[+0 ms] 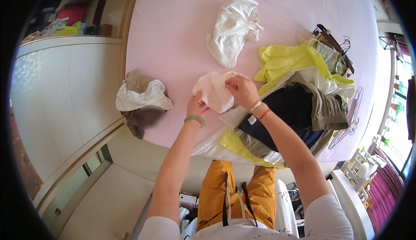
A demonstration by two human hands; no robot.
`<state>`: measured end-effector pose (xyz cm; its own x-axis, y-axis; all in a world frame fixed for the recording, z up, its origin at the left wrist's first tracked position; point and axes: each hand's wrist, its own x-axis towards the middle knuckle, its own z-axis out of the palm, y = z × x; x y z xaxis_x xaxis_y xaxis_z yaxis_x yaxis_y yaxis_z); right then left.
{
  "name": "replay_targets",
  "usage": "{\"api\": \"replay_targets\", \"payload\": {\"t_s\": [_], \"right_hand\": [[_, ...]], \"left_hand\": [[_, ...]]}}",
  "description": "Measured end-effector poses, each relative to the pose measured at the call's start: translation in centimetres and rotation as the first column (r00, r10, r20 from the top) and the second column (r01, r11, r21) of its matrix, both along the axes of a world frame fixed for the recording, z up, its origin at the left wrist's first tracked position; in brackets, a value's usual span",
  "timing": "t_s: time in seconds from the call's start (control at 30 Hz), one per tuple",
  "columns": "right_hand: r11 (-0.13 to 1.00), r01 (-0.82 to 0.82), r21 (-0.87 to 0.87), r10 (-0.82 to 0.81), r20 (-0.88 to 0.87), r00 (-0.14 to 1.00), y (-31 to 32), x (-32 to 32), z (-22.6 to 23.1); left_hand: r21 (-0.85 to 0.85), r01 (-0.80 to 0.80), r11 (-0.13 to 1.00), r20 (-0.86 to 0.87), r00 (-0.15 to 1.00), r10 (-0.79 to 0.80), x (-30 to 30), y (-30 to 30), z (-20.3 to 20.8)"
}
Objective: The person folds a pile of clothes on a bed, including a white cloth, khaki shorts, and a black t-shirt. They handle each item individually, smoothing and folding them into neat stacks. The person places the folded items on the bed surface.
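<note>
A small pale pink cloth garment [214, 91] lies crumpled on the pink bedsheet in front of me. My right hand [243, 91] pinches its upper right part between thumb and fingertips. At the garment's lower left edge is my left hand [197, 106], fingers apart and touching the cloth. Whether the left fingers also grip a fold is hard to make out. Farther off lies a white satiny garment [232, 29], bunched up. Just right of my right wrist spreads a pile with a dark navy garment [284, 114] on top.
Yellow clothing [294, 60] and khaki trousers [327, 107] belong to the right-hand pile. Dark hangers [333, 45] and thin wire hangers [349, 123] lie beyond it. Brown and checked white clothes [145, 96] sit at the bed's left edge, beside a pale cabinet [71, 79].
</note>
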<state>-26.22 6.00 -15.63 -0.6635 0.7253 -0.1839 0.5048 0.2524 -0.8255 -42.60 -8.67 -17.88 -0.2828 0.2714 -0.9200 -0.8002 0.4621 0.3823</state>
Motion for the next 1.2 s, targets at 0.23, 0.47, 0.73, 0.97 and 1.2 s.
{"api": "replay_targets", "payload": {"t_s": [0.23, 0.47, 0.73, 0.97, 1.2], "right_hand": [[0.499, 0.663, -0.558, -0.765, 0.076, 0.640, 11.3, -5.0, -2.6], [0.235, 0.447, -0.863, -0.849, 0.042, 0.526, 11.9, -6.6, -4.0], [0.570, 0.115, -0.814, -0.746, -0.453, 0.488, 12.5, 4.6, 8.8], [0.412, -0.234, -0.880, -0.845, -0.466, 0.264, 10.6, 9.1, 13.7], [0.504, 0.294, -0.812, -0.817, -0.337, 0.468, 5.9, 11.5, 19.9]], "left_hand": [[0.237, -0.044, 0.970, 0.038, 0.999, 0.036, -5.1, 4.7, 4.2], [0.076, 0.177, 0.981, -0.247, 0.957, -0.154, -6.3, 9.6, 1.7], [0.290, 0.482, 0.827, -0.620, 0.753, -0.222, -4.4, 17.0, 5.6], [0.174, 0.637, 0.751, -0.834, 0.501, -0.232, 1.6, 19.5, 9.0], [0.583, 0.394, 0.710, -0.278, 0.918, -0.282, 11.0, 17.6, 21.7]]}}
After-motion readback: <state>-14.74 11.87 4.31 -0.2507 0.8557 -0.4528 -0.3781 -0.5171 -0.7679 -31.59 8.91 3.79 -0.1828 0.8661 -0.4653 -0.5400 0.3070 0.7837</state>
